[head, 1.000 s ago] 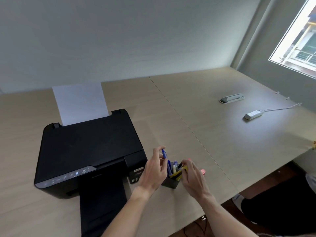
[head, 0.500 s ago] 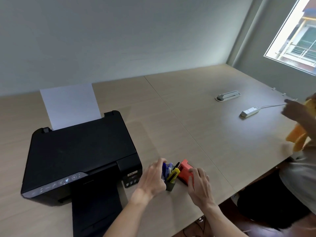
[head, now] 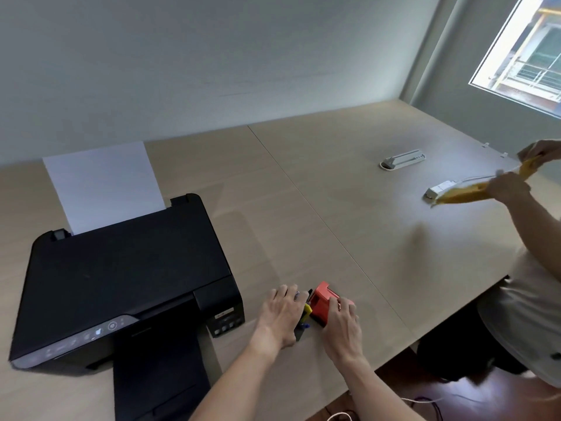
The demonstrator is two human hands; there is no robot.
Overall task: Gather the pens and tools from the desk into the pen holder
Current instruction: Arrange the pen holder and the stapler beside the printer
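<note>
A dark pen holder (head: 300, 329) stands near the desk's front edge, mostly hidden behind my left hand (head: 280, 317), which wraps around its left side. A yellow tool (head: 307, 311) and blue pens (head: 306, 325) show beside my fingers. A red stapler-like tool (head: 322, 302) lies on the desk just right of the holder. My right hand (head: 341, 326) rests on its near end, fingers curled over it.
A black printer (head: 121, 278) with white paper (head: 103, 186) sits to the left. Far right on the wooden desk (head: 303, 208) lie a white power strip (head: 438, 189) and a cable-port cover (head: 403, 158). Another person (head: 534, 284) at the right edge handles a yellow cloth (head: 467, 196).
My left hand lowered the blue pen into the holder and closed round it. My right hand moved onto the red tool. The other person came into view with a yellow cloth.
</note>
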